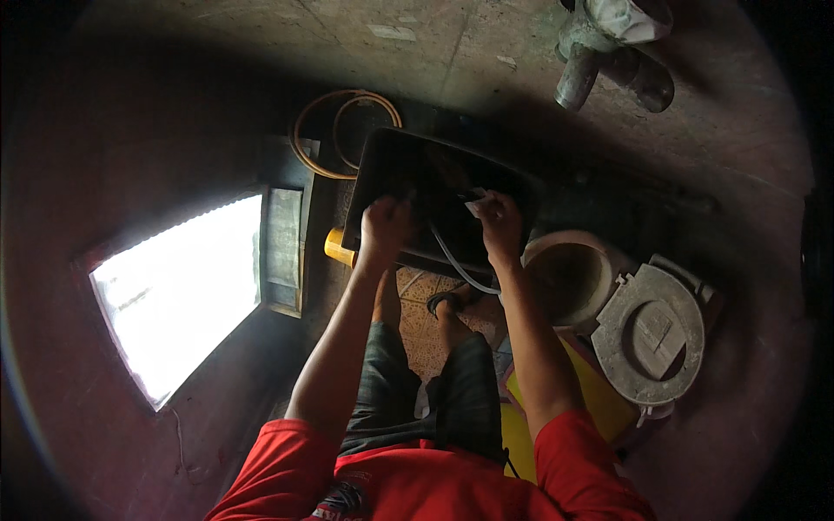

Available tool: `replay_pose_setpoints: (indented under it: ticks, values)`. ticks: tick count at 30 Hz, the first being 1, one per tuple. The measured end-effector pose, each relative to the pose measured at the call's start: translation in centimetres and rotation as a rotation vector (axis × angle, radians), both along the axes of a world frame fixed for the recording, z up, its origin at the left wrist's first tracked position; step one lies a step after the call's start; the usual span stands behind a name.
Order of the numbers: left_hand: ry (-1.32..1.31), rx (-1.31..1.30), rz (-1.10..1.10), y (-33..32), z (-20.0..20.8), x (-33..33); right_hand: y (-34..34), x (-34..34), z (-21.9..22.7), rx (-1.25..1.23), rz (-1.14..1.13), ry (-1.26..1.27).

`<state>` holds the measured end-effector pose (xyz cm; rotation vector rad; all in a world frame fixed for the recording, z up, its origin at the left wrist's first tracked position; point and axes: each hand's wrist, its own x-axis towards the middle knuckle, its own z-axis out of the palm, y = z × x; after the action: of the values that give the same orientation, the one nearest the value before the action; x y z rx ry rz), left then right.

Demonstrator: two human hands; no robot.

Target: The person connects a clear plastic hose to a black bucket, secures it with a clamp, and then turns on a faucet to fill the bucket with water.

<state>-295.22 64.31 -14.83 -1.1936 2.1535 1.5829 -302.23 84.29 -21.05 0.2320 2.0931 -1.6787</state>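
Both my arms reach over a large black tub [375, 165] whose dark inside hides most of its contents. My left hand [386, 227] is above the tub's left part with its fingers curled closed; what it holds, if anything, is lost in shadow. To its right, my right hand [500, 227] pinches a small whitish piece [477, 207], too small to name, with something dark at its far end. Between the hands, a thin grey hose or cable [452, 260] comes out of the tub and bends over the near edge toward my right forearm.
A yellow container [339, 247] lies beside the tub's left side. An orange hose [298, 143] is coiled behind it. On the right are a round pale basin [599, 252] and a grey toilet seat [612, 347]. Grey pipe fittings [578, 76] are at the upper right. A bright opening [182, 295] is at left.
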Motion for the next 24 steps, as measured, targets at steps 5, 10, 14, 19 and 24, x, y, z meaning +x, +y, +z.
replay_pose_setpoints:
  ticks: [5,10,14,19,24]
  values:
    - [0.13,-0.323,-0.271,-3.7,-0.3,-2.0,-0.4,-0.2,-0.6,0.034,0.038,0.047]
    - [0.159,-0.315,-0.685,-4.8,3.0,-2.8,-0.4,-1.0,0.5,0.058,0.085,0.022]
    - [0.335,-0.409,-0.799,-1.5,2.2,-3.9,-0.4,-1.1,1.9,0.147,0.306,0.133]
    - [0.283,-0.343,-0.95,1.4,0.8,-5.7,-1.2,-1.8,4.5,0.318,0.454,0.145]
    - [0.234,-0.297,-1.116,1.2,1.5,-7.9,-1.5,-2.7,7.4,0.336,0.531,0.198]
